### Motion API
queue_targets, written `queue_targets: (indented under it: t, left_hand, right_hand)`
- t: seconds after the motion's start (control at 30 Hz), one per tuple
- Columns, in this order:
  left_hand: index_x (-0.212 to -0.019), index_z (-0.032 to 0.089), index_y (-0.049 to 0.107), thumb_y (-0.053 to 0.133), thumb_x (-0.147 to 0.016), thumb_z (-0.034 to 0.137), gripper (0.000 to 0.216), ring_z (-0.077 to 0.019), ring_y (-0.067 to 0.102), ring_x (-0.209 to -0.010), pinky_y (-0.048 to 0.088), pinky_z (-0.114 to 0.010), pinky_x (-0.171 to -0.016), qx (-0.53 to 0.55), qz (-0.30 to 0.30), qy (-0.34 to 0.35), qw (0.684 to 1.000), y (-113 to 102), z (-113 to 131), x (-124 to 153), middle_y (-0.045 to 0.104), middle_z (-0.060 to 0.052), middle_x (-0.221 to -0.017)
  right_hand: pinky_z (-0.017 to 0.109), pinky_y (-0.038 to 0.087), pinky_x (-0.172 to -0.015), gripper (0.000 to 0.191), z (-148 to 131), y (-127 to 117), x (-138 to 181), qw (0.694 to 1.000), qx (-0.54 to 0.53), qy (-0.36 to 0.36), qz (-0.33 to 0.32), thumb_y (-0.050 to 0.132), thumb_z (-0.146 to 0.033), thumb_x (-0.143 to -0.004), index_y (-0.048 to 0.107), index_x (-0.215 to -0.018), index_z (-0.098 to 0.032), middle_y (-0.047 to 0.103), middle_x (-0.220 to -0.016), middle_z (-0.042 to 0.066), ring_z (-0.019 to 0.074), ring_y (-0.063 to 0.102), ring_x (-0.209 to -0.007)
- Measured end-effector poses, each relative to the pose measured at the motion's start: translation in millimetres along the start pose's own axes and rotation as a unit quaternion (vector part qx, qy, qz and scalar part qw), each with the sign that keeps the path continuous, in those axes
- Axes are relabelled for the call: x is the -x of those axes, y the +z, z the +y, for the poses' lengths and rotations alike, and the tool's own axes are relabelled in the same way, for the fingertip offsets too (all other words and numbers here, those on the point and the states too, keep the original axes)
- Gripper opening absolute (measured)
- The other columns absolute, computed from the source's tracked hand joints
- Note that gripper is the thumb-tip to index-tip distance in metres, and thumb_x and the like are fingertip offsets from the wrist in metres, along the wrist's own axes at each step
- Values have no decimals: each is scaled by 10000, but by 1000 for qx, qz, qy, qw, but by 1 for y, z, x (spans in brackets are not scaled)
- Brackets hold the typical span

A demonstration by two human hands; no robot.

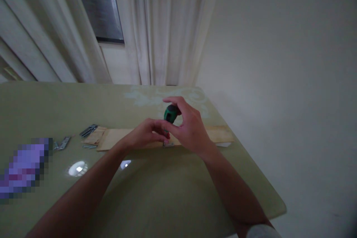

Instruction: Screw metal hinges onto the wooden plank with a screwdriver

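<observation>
A screwdriver with a green and black handle (170, 113) stands nearly upright over a pale wooden board (114, 138). My right hand (192, 128) is curled around the handle, its index finger reaching over the top. Beside the lower end, my left hand (145, 134) is closed in a pinch, close to a small red part (168, 135). What the left fingertips grip is too small to make out. Beneath them a small metal bracket (169, 144) lies at the board's near edge. The screwdriver's tip is hidden by my fingers.
Several long screws (88, 130) lie by the board's left end, with shorter ones (89, 147) nearer me. Metal brackets (63, 143) rest farther left, near a blurred purple item (26, 167). The green table (167, 197) ends at a wall on the right; curtains (173, 26) hang behind.
</observation>
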State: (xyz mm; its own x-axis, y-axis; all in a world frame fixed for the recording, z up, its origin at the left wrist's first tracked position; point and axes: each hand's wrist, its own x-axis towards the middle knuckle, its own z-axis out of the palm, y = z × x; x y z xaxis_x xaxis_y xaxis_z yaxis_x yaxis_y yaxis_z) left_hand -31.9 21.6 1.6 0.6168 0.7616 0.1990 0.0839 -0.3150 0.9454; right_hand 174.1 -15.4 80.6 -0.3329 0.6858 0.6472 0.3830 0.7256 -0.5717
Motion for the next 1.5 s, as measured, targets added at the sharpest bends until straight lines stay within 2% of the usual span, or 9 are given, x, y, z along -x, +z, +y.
queue_targets:
  t: [0.17,0.33,0.47,0.57,0.63,0.73,0.87,1.17,1.5]
  left_hand:
    - [-897,187,868,886,-869,302,120,-200,791,-787,629,-280,-776,-31,18,22,999,-1,-1,1,852,-60,-846]
    - [-800,147,803,956,-781,333,241,-198,767,-755,607,-282,-737,-50,42,4,998,2,-5,0,822,-60,-792]
    - [-949,154,796,916,-827,356,265,-205,786,-822,622,-315,-803,-13,-4,-25,1000,-4,1,2,836,-67,-885]
    - [-1159,187,806,875,-867,331,333,-227,780,-971,608,-345,-893,-107,-37,-47,992,-9,11,6,843,-84,-1081]
    - [-1182,202,817,795,-928,289,270,-229,760,-1008,585,-342,-912,-196,-76,-33,977,-9,15,7,823,-90,-1141]
    - [-1072,212,850,652,-993,194,214,-203,740,-959,550,-302,-886,-272,-133,11,953,-5,14,5,795,-80,-1069]
    - [-990,224,858,608,-982,134,266,-186,731,-908,522,-272,-851,-304,-132,19,943,0,8,3,783,-56,-998]
    - [-924,220,809,639,-945,147,187,-179,696,-884,488,-268,-816,-311,-119,7,943,-3,4,5,754,-31,-978]
    - [-945,197,809,654,-937,149,163,-177,704,-843,509,-264,-775,-226,-134,6,965,-4,-3,5,766,-35,-922]
  right_hand:
    - [360,627,-968,529,1,2,0,998,-57,4,8,846,-324,-916,597,-1379,-275,748,-1276,60,185,752,-1062]
    - [311,591,-917,318,-2,1,0,1000,-1,14,11,782,-256,-978,663,-1273,-268,784,-987,-14,156,757,-916]
    - [259,577,-849,298,-3,-2,0,998,-16,-20,62,778,-312,-1001,662,-1273,-274,756,-926,-44,123,727,-820]
    - [237,548,-751,215,-7,-10,0,988,-5,-39,148,760,-361,-1016,679,-1194,-271,716,-852,-59,107,676,-724]
    - [242,532,-738,182,-9,-18,0,986,21,-35,163,749,-360,-1020,688,-1164,-267,706,-836,-57,109,669,-718]
    - [254,495,-707,202,-8,-27,0,994,76,5,79,760,-349,-1006,701,-1172,-250,665,-764,-67,114,640,-673]
    - [271,441,-680,148,-1,-31,-2,987,141,63,-46,784,-324,-987,744,-1102,-240,660,-716,-63,123,616,-645]
    - [235,556,-759,223,-7,-17,2,991,45,-39,116,764,-439,-1011,705,-1128,-259,776,-854,-42,109,715,-711]
    - [235,585,-805,225,4,4,1,989,41,-68,122,740,-456,-1027,689,-1130,-263,783,-858,-31,115,738,-757]
